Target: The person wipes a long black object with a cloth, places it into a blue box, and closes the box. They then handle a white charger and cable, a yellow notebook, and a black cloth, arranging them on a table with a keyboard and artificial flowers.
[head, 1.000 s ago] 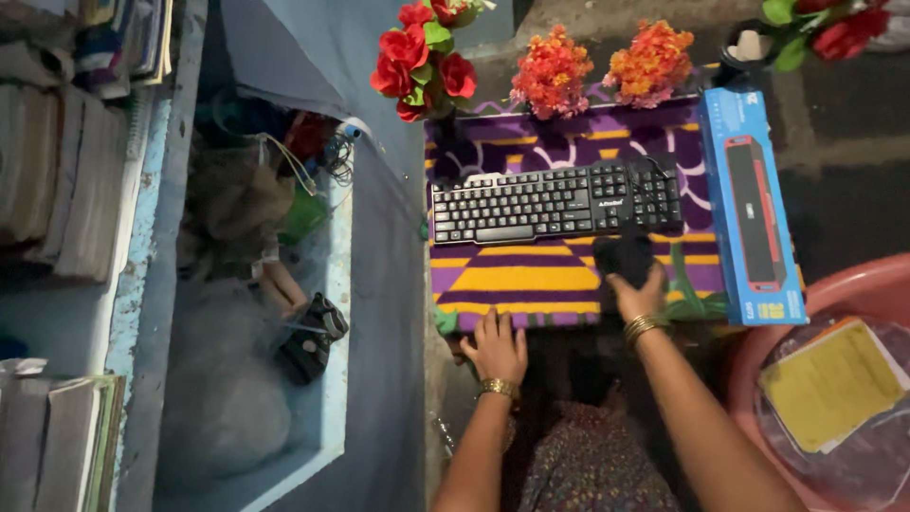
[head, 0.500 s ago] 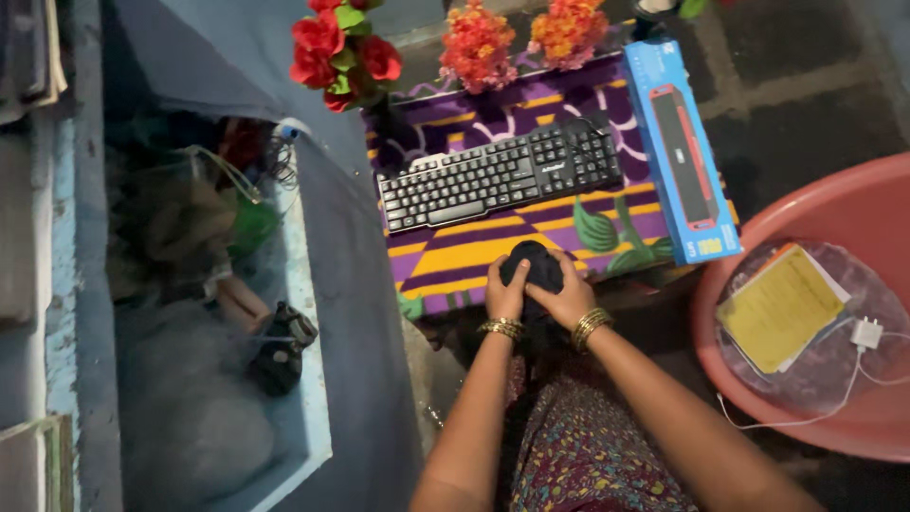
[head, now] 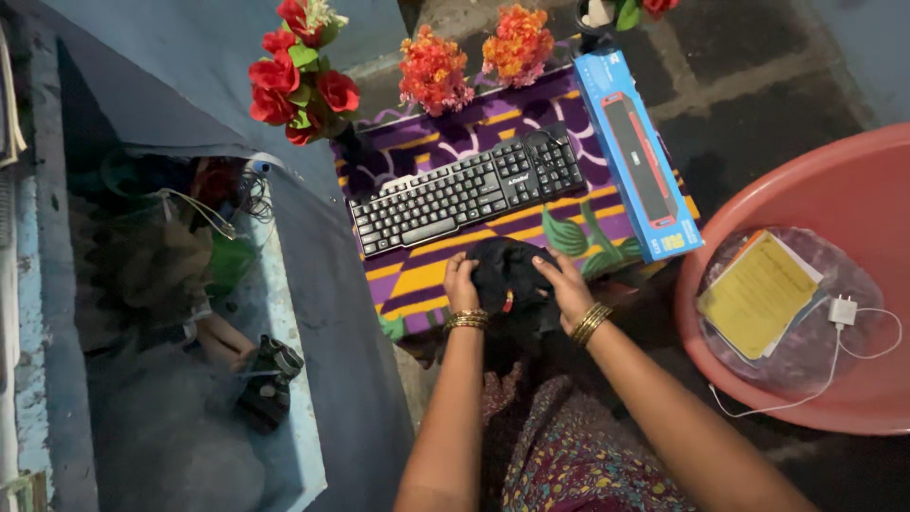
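Gripping a black cloth [head: 509,275] from either side, the left hand [head: 462,284] and right hand [head: 564,284] clasp it over the purple-and-yellow mat's [head: 427,275] near edge, just below the black keyboard [head: 464,192]; a blue box [head: 637,156] lies rightward, a red basin [head: 853,190] beyond.

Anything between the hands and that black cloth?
Nothing visible. The left hand and the right hand both rest directly on the black cloth, which lies on the patterned mat in front of the keyboard.
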